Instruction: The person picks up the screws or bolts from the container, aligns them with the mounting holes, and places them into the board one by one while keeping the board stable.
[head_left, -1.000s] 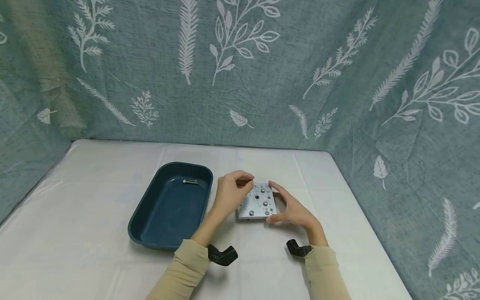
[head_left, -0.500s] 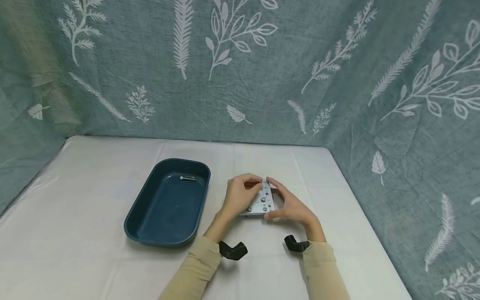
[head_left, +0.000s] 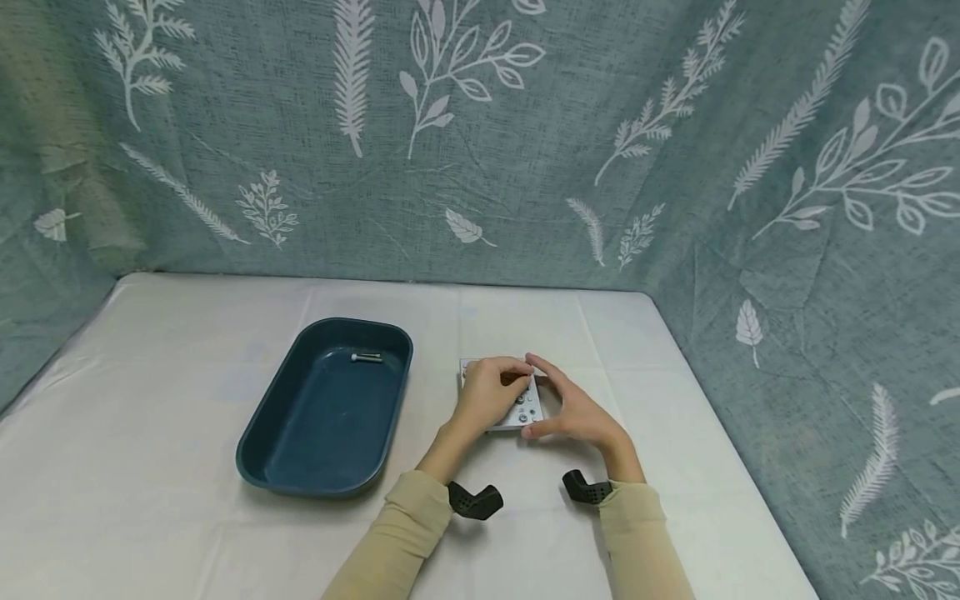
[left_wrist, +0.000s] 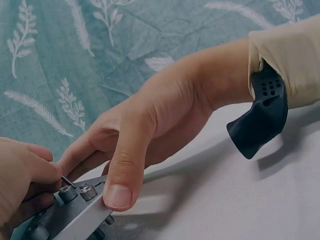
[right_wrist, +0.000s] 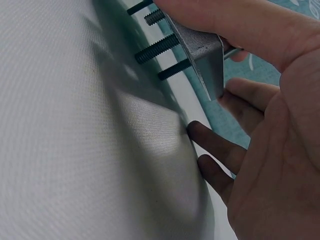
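Observation:
A square silver metal plate (head_left: 501,427), with several socket-head bolts (left_wrist: 88,192) in its face, is held just over the white cloth. Threaded bolt shanks (right_wrist: 157,48) stick out below it in the right wrist view. My right hand (head_left: 579,413) grips the plate's right side, thumb on the front edge and index finger at the back corner. Over the plate, my left hand (head_left: 486,395) pinches a thin screw (left_wrist: 68,182) upright near the right back corner. Fingers cover the screw's head, and the left hand hides much of the plate in the head view.
A dark blue tray (head_left: 251,462) stands left of the plate. Loose bolts (head_left: 367,357) lie near its back end. The white cloth (head_left: 150,467) covers the table, and a green leaf-patterned curtain (head_left: 300,125) hangs behind and at the sides.
My left hand has moved right across the plate, from its upper left part to the right back corner. My right hand keeps its grip. The head view has shifted slightly.

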